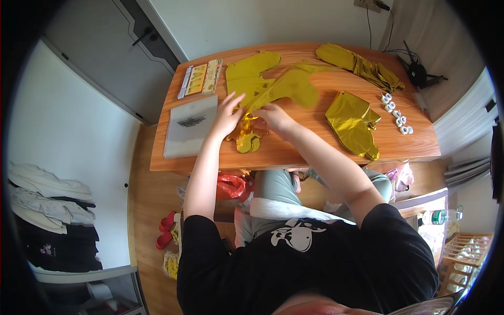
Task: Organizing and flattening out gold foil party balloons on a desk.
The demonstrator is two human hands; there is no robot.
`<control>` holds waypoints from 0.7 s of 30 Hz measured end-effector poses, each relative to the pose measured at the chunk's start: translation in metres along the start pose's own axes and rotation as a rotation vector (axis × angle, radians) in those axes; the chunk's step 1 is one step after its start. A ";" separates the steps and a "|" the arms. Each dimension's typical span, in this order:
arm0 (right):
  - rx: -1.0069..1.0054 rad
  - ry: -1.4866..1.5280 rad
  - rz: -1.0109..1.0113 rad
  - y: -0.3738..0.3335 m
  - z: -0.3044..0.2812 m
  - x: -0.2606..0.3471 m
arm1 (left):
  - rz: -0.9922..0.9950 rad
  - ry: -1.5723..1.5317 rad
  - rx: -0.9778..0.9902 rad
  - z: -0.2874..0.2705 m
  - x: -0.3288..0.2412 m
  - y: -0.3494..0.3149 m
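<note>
A gold foil balloon (pixel 289 89), flat and smeared by motion, is lifted at an angle over the middle of the table. My right hand (pixel 275 119) is closed on its near end with thumb and forefinger. My left hand (pixel 228 115) is against the same foil on its left side, fingers spread. A crumpled shiny piece of gold foil (pixel 247 139) hangs below the hands near the table's front edge. Under and behind the lifted one lies another flat gold foil piece (pixel 249 68). How the pieces join between my hands is hard to see.
Right of my hands lies a folded gold foil balloon (pixel 349 123); a long one (pixel 357 65) lies at the back right. White ribbon rolls (pixel 399 118) line the right side. At left are clear plastic bags (pixel 176 139) and printed cards (pixel 201 79). A black router (pixel 417 73) stands beyond the table's corner.
</note>
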State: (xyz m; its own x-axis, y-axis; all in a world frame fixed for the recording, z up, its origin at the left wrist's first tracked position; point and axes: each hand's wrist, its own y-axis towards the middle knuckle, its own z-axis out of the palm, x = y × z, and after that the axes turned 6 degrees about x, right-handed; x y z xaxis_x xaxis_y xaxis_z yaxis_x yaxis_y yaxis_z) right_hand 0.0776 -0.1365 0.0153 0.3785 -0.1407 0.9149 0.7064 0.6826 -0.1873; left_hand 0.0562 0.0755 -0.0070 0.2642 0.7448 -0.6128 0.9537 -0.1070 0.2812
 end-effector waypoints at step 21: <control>-0.008 -1.583 -0.585 -0.042 -0.039 -0.005 | -0.170 0.524 0.160 0.005 -0.070 -0.056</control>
State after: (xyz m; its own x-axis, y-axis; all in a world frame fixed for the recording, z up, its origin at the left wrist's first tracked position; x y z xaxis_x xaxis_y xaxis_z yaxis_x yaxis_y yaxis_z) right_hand 0.0689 -0.1923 0.0051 -0.8422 0.4543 0.2905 0.5294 0.7990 0.2853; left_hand -0.0149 0.0262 0.0161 0.0373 0.9828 -0.1806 0.9972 -0.0250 0.0701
